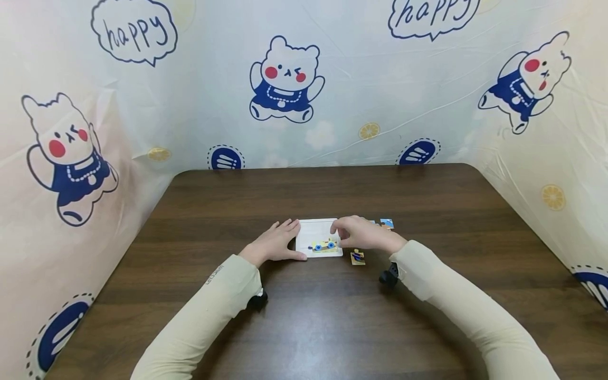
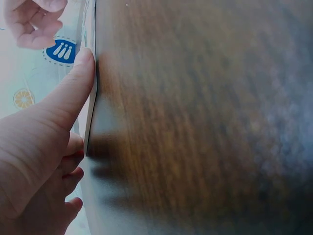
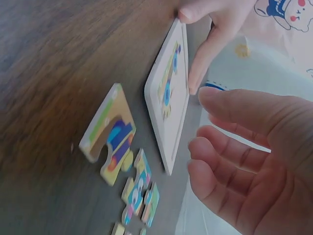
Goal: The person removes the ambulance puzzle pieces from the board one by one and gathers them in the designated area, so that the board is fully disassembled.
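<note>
A white puzzle tray (image 1: 315,229) lies on the table, with a yellow picture section with blue wheel shapes (image 1: 324,246) along its near side. At the tray's left end rests my left hand (image 1: 275,243), fingers spread and fairly straight, the thumb at the near corner. In the left wrist view that thumb (image 2: 73,85) lies along the tray's edge. My right hand (image 1: 363,233) is over the tray's right end, fingers loosely bent, with a gap between thumb and fingertips and nothing held. Just right of the tray lies a loose puzzle piece (image 3: 95,132) with purple and orange on it.
More loose puzzle pieces (image 3: 137,188) lie past the tray's right end, partly hidden by my right hand in the head view; one blue-and-orange piece (image 1: 387,224) shows there. Brown wooden table (image 1: 304,306) all round; a printed cloth (image 1: 342,95) hangs behind it.
</note>
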`<state>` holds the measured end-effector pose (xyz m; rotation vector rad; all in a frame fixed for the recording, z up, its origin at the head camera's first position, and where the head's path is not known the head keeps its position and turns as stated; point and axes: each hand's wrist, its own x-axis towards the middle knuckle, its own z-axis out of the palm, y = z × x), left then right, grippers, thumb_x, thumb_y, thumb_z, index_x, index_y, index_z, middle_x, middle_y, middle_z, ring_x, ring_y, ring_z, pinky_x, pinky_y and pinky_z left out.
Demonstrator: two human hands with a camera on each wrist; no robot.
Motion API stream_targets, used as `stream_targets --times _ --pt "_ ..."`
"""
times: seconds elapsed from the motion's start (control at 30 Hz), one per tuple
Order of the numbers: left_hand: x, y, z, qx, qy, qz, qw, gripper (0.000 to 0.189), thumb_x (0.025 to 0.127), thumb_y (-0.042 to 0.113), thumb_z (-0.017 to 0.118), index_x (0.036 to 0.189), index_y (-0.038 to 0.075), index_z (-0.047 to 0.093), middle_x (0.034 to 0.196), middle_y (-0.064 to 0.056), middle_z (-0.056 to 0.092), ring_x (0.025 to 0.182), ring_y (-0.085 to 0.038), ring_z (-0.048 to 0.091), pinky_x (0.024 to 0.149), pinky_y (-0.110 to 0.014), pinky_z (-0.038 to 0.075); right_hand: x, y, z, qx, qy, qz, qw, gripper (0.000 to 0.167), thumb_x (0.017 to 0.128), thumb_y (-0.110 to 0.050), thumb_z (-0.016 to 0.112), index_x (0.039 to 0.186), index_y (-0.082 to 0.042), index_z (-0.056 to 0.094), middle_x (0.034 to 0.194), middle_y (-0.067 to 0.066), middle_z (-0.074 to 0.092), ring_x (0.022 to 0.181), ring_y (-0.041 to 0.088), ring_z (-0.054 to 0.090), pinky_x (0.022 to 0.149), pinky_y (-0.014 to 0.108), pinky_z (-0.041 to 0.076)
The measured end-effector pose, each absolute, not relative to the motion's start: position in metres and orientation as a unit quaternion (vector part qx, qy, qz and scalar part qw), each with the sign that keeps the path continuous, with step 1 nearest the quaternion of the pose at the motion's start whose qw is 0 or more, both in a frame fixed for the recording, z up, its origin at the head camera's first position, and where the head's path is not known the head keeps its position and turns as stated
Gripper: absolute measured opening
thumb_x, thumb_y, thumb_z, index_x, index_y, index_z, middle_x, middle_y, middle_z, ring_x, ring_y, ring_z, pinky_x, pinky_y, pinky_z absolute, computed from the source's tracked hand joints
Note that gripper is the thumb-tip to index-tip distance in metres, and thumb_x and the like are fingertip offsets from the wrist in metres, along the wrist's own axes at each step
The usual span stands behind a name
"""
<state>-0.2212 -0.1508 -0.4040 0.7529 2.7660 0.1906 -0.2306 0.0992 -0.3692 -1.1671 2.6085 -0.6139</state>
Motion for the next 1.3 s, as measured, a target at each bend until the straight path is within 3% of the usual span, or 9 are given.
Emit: stream_targets --times 0.4,0.8,1.1,1.3 --pt "-0.223 -0.152 -0.404 0.267 0.953 0.067 0.126 0.096 0.079 0.063 0.057 0.145 0.001 0.024 0.150 -0.012 0.019 0.137 -0.028 0.014 0.108 -0.047 0.010 -0.234 0.078 -0.377 -0.395 0.887 -0.198 0.135 0.029 0.081 -0.008 0.070 0.108 -0.001 0.062 0.090 0.007 0.059 0.068 0.013 0.048 0.061 0.025 0.043" --pt "-0.223 -0.152 -0.405 0.265 0.954 0.062 0.126 0.096 0.079 0.062 0.057 0.144 0.001 0.025 0.150 -0.012 0.019 0.137 -0.028 0.013 0.108 -0.046 0.011 -0.237 0.073 -0.390 -0.414 0.880 -0.195 0.131 0.028 0.082 -0.016 0.071 0.104 0.000 0.066 0.095 0.006 0.058 0.085 0.017 0.054 0.077 0.030 0.046" --pt "-0.222 -0.151 -0.404 0.268 0.953 0.064 0.125 0.095 0.079 0.062 0.057 0.144 0.000 0.025 0.150 -0.013 0.019 0.137 -0.028 0.014 0.108 -0.047 0.011 -0.231 0.068 -0.393 -0.412 0.894 -0.140 0.107 0.015 0.083 -0.014 0.070 0.093 -0.004 0.068 0.089 0.005 0.055 0.073 0.014 0.047 0.067 0.029 0.043" --pt "-0.221 -0.150 -0.402 0.269 0.953 0.063 0.127 0.095 0.079 0.062 0.057 0.144 0.000 0.025 0.150 -0.013 0.019 0.137 -0.028 0.014 0.108 -0.047 0.011 -0.229 0.068 -0.393 -0.409 0.894 -0.153 0.101 0.017 0.082 -0.013 0.071 0.096 -0.003 0.069 0.090 0.006 0.057 0.077 0.015 0.052 0.071 0.030 0.046"
